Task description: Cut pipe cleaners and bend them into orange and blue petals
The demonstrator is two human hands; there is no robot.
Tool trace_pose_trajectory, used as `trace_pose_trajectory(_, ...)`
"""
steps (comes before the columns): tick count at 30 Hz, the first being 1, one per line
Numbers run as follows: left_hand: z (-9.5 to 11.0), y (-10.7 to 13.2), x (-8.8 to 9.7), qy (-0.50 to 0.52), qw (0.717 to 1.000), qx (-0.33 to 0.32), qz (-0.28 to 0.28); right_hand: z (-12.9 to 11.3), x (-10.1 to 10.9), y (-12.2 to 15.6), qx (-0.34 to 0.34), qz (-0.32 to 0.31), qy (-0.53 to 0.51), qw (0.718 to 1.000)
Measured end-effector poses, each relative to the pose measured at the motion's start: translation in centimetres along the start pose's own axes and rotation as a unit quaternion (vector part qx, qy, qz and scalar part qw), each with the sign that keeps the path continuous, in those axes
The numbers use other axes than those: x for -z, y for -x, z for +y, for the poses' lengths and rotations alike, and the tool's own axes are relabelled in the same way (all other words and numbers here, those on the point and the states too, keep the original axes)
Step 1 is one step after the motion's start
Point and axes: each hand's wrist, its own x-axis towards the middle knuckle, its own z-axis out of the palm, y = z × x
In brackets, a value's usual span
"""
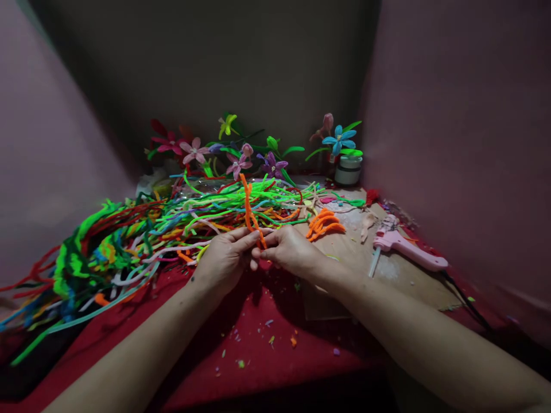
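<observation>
An orange pipe cleaner (pixel 248 209) is pinched at its lower end between the fingertips of the left hand (pixel 224 258) and the right hand (pixel 290 249), and it is held roughly upright (slightly kinked) above them. Just beyond the right hand a small bunch of bent orange pieces (pixel 323 223) is laid on a cardboard sheet (pixel 387 281), with a pink glue gun (pixel 408 249) further out to that hand's right. A loose heap of many-coloured pipe cleaners (pixel 142 229) is spread beyond and left of the left hand, and pipe-cleaner flowers (pixel 241 155) are seen far behind both.
</observation>
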Motion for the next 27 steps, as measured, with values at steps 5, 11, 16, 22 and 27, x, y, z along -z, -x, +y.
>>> trace_pose_trajectory(5, 0.4, -0.2, 0.4, 0.059, 0.998, -0.018, -0.001, -0.4, 0.2, 0.3, -0.078, -0.085, -0.217, 0.969)
trace_pose_trajectory(11, 0.6, -0.1, 0.4, 0.1, 0.995, -0.018, -0.002, 0.5, -0.1, 0.2, -0.084, -0.127, -0.369, 0.917)
trace_pose_trajectory(16, 0.9, 0.0, 0.1, 0.131, 0.991, -0.022, 0.012, 0.5, -0.5, 0.1, -0.103, -0.098, -0.425, 0.894)
trace_pose_trajectory(22, 1.1, 0.4, 0.1, 0.139, 0.99, -0.009, 0.012, 0.4, -0.5, 0.2, -0.13, -0.104, -0.465, 0.87)
trace_pose_trajectory(27, 0.9, 0.8, -0.3, 0.105, 0.993, -0.047, 0.014, 0.1, -0.4, 0.2, -0.13, -0.106, -0.451, 0.877)
